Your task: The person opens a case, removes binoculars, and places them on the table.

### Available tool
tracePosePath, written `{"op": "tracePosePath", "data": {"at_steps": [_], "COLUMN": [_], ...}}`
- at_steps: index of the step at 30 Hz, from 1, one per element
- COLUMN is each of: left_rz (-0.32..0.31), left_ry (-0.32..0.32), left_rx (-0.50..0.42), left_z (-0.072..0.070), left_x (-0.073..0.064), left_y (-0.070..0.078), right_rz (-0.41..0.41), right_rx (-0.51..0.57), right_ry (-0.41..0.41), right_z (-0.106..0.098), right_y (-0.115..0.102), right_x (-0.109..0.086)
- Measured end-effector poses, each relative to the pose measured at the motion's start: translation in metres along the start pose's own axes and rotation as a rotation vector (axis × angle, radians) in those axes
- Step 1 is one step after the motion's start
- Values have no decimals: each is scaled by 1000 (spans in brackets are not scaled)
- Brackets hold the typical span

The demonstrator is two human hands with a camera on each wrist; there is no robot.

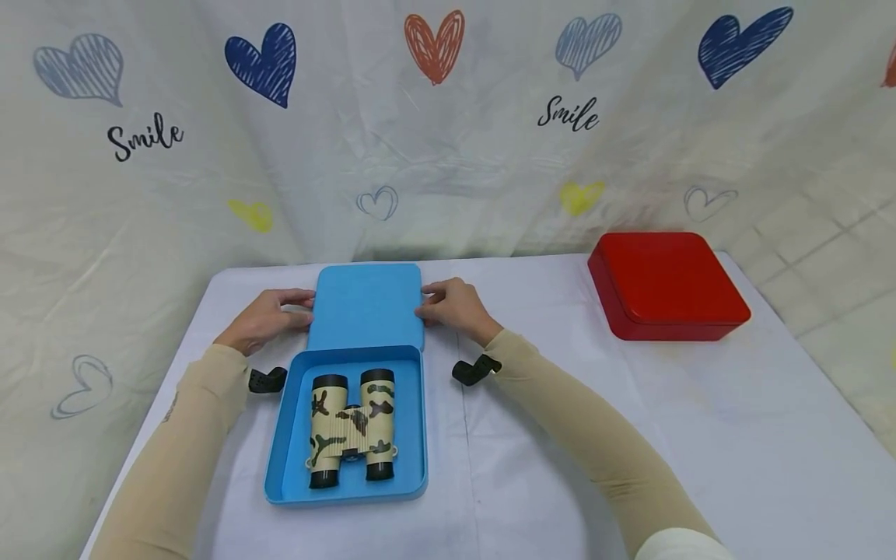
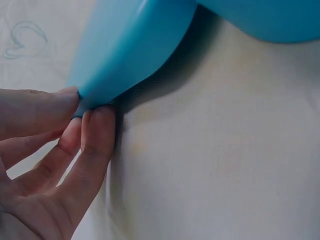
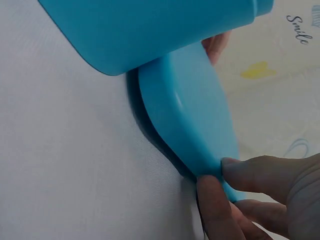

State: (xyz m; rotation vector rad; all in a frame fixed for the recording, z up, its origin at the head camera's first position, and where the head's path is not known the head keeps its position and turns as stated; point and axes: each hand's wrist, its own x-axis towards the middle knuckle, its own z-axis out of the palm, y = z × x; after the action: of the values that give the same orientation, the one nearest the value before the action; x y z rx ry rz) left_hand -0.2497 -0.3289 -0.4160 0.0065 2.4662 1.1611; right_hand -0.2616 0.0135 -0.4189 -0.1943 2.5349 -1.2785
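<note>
A blue lid [image 1: 367,307] lies behind the matching blue box [image 1: 413,481], its near edge right at the box's back wall. Inside the box rest toy binoculars [image 1: 353,426] in tan camouflage with black ends. My left hand [image 1: 269,319] pinches the lid's left side between thumb and fingers, as the left wrist view shows up close at the lid's edge [image 2: 135,55]. On the opposite side my right hand [image 1: 455,307] grips the lid's right edge, thumb on top and fingers lower down, clear in the right wrist view.
A closed red box [image 1: 672,284] stands at the back right of the table [image 1: 546,404], which a white cloth covers. Behind hangs a pale curtain [image 1: 455,155] printed with hearts and words. Black wrist mounts [image 1: 476,370] sit under both wrists.
</note>
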Motion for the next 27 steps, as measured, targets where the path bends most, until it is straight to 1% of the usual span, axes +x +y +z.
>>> {"op": "tracePosePath", "data": {"at_steps": [4, 7, 11, 16, 20, 23, 27], "left_rz": [0, 1, -5, -19, -27, -36, -39], "left_ry": [-5, -5, -8, -26, -31, -20, 11], "left_rx": [18, 22, 33, 8, -6, 6, 43], "left_z": [1, 0, 1, 2, 2, 2, 4], "left_x": [-2, -2, -2, -4, -9, -13, -19], "left_y": [2, 3, 3, 6, 6, 6, 4], "right_rz": [11, 24, 42, 71, 101, 110, 95], "right_rx": [-17, 21, 108, 218, 297, 312, 276], "right_ry": [-5, -11, -36, -74, -88, -90, -101], "right_z": [-1, -3, -5, -6, -7, -8, -7], "right_y": [2, 4, 9, 12, 12, 11, 10], "right_x": [0, 1, 2, 4, 4, 2, -2]}}
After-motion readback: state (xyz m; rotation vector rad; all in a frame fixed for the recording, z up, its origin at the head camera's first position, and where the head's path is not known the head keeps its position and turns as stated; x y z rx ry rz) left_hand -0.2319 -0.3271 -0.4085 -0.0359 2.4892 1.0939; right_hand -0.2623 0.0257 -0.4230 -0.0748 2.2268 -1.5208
